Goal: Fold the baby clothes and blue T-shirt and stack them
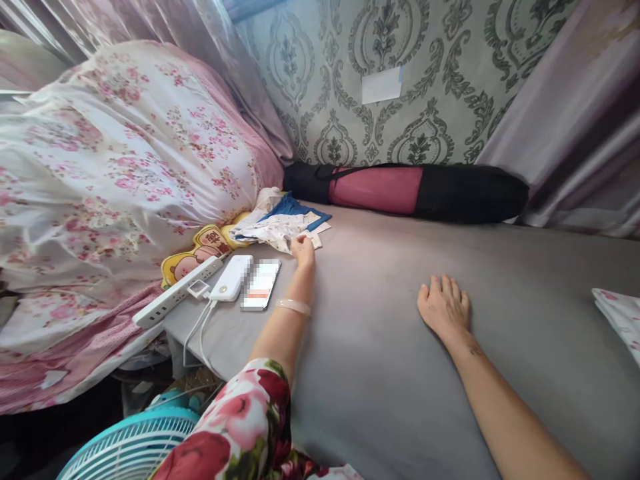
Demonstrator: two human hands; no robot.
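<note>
My left hand (pixel 303 251), with a pale bangle (pixel 294 306) on its forearm, reaches forward to a small heap of folded cloth. Its fingers are closed at the near edge of a white printed cloth (pixel 280 227); the fingertips are partly hidden. Blue cloth (pixel 287 206) shows in the same heap, with pale corners sticking out at its right side. Farther right, my right hand (pixel 445 305) lies palm down on the grey sheet (pixel 370 333), fingers spread, holding nothing.
Left of my left arm lie a phone (pixel 261 285), a white power bank (pixel 233 279) with cables, and a power strip (pixel 179 292). A black and pink long bag (pixel 470 193) rests along the wall. A turquoise fan (pixel 135 443) stands below the edge; folded fabric (pixel 620 320) is far right.
</note>
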